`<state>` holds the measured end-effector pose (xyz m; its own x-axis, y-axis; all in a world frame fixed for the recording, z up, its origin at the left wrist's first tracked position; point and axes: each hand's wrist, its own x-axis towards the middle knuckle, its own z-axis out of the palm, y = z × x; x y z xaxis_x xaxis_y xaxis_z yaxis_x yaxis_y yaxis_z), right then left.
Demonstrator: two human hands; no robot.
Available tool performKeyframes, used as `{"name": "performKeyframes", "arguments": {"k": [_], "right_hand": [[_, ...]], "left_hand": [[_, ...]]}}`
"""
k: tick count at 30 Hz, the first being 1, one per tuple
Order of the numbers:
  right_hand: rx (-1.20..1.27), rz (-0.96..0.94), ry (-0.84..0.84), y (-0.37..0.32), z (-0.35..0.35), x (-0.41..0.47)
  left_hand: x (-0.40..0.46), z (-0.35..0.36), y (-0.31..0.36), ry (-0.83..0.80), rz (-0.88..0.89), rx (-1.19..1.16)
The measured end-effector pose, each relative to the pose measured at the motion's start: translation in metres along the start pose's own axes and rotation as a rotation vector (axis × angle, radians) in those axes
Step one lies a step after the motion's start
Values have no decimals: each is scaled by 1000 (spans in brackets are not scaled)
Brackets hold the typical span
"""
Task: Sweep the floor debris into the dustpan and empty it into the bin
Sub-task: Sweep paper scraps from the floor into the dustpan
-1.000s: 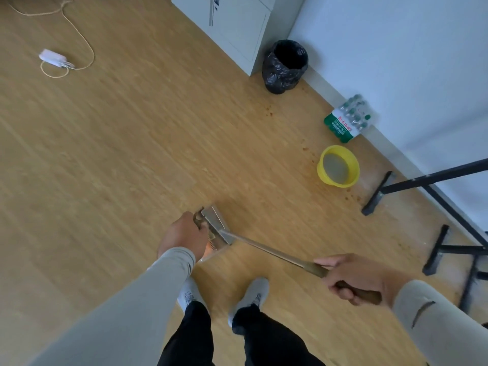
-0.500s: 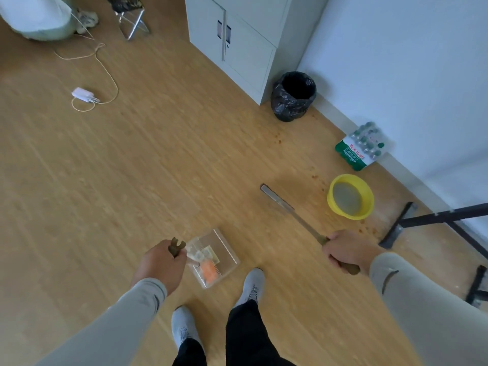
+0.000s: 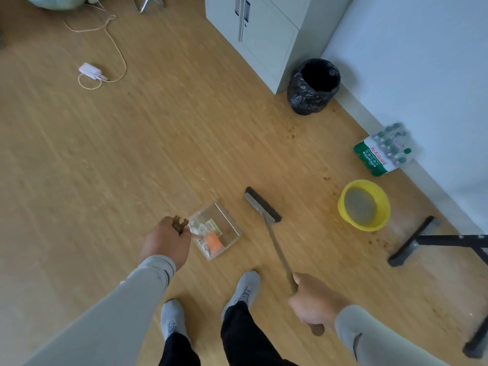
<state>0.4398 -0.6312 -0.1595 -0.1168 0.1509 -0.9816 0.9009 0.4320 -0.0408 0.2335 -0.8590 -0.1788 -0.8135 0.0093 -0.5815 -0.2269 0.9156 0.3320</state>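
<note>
My left hand [image 3: 166,241] grips the brown handle of a clear plastic dustpan [image 3: 224,220], which hangs low over the wooden floor ahead of my feet. Orange and white scraps [image 3: 210,237] lie inside the pan near its handle. My right hand [image 3: 314,302] holds the long handle of a small broom [image 3: 261,204], whose dark head is just right of the dustpan and apart from it. A black-lined bin [image 3: 314,85] stands open at the far right, beside a grey cabinet. Small brown crumbs [image 3: 327,178] dot the floor between the bin and the yellow basin.
A yellow basin [image 3: 343,207] sits right of the broom. A wrapped pack of bottles [image 3: 383,151] leans at the wall. Black table legs [image 3: 422,241] spread at the right. A grey cabinet [image 3: 264,30] stands behind the bin. A white charger with cord [image 3: 91,71] lies far left.
The broom head has left the dustpan and swung right and forward. The dustpan has come up level with the scraps inside, and my view has lifted toward the bin.
</note>
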Motion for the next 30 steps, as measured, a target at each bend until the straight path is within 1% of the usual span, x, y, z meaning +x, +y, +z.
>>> {"name": "performKeyframes", "arguments": {"k": [2,4,7,9,12,15,17,19,21,24,27,30], "right_hand": [[53,-33,-67,5,-5,-23],[135,-61,-96,17,-29,-39],[331,-65,-86,43,-78,-53],[398,-53,-73,53,-103,-61],[383,-61,17,54,-122,-63],[325,-91,174,33,-140,-44],[202,-101,276,10,-154,-22],[40,-88,320,-14,-160,7],[-49,-82,344,-34,-154,35],[-136,-63,248,-55,-113,53],[-188,-67,165,-53,-65,37],[-114,-74,28,-35,-46,4]], "left_hand": [[2,-2,5,9,-8,22],[1,-4,8,12,-18,31],[-1,-4,8,16,-22,42],[-4,-2,5,9,-16,29],[-8,0,-2,10,-8,13],[-9,0,-5,16,-4,3],[-7,0,-4,8,-1,4],[-7,-1,-6,1,-14,7],[-8,1,-7,5,-21,16],[-6,4,-10,14,-19,6],[-3,3,-10,7,3,-18],[-1,0,-12,5,10,-31]]}}
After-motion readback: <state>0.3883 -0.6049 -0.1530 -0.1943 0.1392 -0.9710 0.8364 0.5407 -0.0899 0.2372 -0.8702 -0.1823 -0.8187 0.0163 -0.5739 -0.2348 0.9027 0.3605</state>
